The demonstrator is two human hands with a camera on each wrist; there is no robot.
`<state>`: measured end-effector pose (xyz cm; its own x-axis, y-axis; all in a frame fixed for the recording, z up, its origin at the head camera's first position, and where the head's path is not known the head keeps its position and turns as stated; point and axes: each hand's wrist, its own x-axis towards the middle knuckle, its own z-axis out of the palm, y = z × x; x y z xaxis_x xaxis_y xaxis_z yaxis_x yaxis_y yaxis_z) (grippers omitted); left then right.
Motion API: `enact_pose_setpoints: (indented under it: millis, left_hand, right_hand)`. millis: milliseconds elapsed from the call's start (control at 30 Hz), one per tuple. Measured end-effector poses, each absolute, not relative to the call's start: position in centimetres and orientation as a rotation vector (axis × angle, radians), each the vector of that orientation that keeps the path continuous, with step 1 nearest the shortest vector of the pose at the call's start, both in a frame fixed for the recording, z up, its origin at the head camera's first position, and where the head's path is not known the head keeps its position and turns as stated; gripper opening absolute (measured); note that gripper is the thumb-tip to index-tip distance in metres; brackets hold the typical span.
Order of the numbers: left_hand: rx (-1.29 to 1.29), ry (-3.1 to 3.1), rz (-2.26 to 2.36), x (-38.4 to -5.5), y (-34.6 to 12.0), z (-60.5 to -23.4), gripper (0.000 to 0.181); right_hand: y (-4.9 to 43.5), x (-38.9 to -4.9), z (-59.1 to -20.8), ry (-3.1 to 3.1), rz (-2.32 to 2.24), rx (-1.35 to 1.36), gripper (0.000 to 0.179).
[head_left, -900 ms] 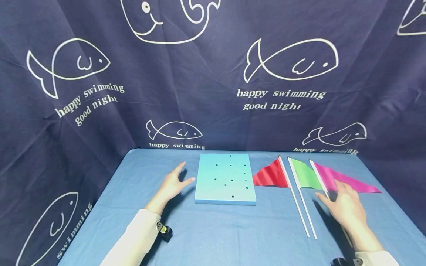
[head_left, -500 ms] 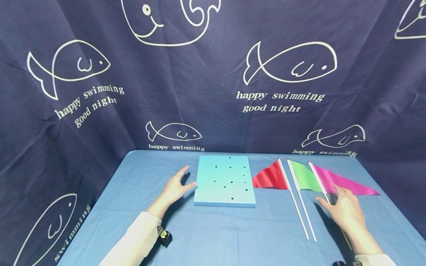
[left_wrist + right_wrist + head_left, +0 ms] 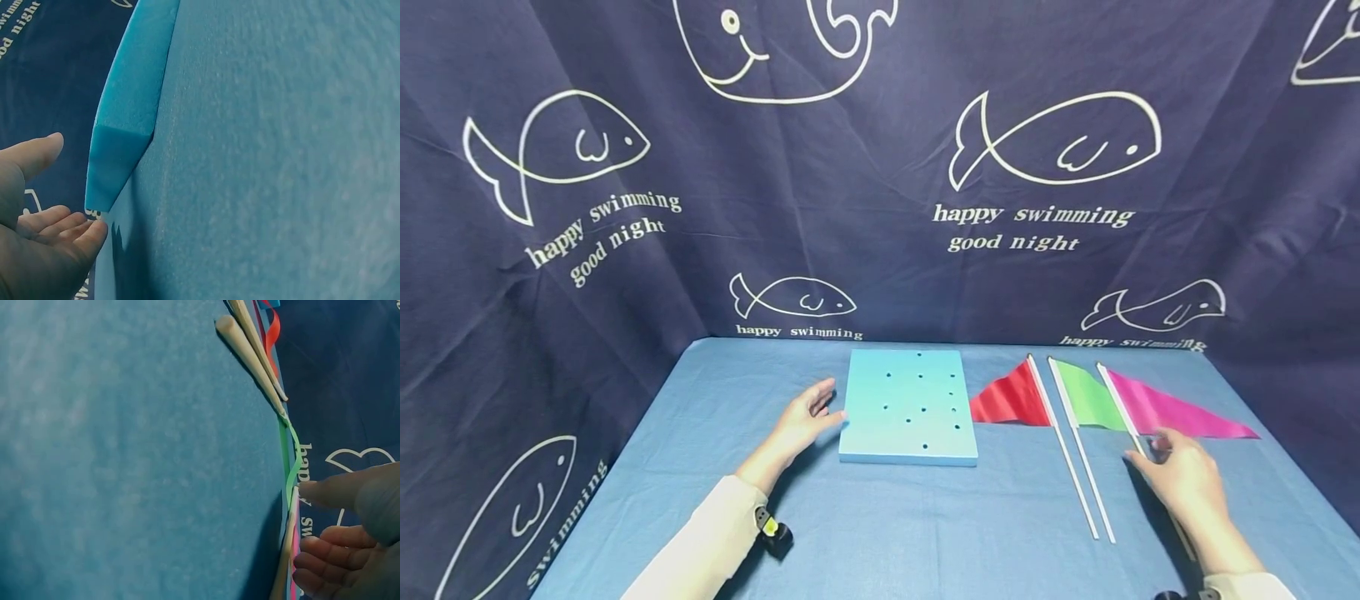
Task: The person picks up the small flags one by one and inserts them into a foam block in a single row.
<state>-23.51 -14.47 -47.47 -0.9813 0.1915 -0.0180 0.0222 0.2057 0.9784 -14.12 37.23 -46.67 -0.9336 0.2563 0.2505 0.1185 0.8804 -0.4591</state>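
Observation:
A light-blue foam board [image 3: 868, 383] dotted with small holes lies flat on the cloth-covered table. Beside its left edge is my left hand [image 3: 799, 425], its thumb apart from the other fingers. The left wrist view has that hand [image 3: 44, 250] close to a corner of the board [image 3: 128, 94], gripping nothing. On the right, a pink triangular flag [image 3: 1180, 407] lies with its white stick running under my right hand [image 3: 1186, 479]. The thumb and bent fingers hover around the stick. In the right wrist view, the hand [image 3: 350, 544] is just above the stick [image 3: 284, 553], apparently apart from it.
Between the board and the pink flag lie a red triangular flag [image 3: 1017, 393] and a green flag [image 3: 1088, 398], their white sticks pointing toward me. A dark blue curtain [image 3: 880, 183] with white fish prints hangs behind the table [image 3: 917, 533].
My right hand's fingers have drawn in toward the thumb over the pink flag's stick. My left hand has shifted slightly right to the board's edge, its fingers bending more. The flags have not moved.

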Motion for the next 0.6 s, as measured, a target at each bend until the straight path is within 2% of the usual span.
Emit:
enact_pose_setpoints:
  millis: [400,600]
  left_hand:
    - [0.225,2.234,1.899,-23.6,-14.16,-47.85,0.07]
    - [0.235,2.203,1.902,-23.44,-14.1,-47.9,0.07]
  right_hand:
    - [37.9,-14.1,-46.51,-2.81,0.647,-0.326,0.047]
    - [37.93,-14.3,-45.8,-2.894,0.71,-0.462,0.039]
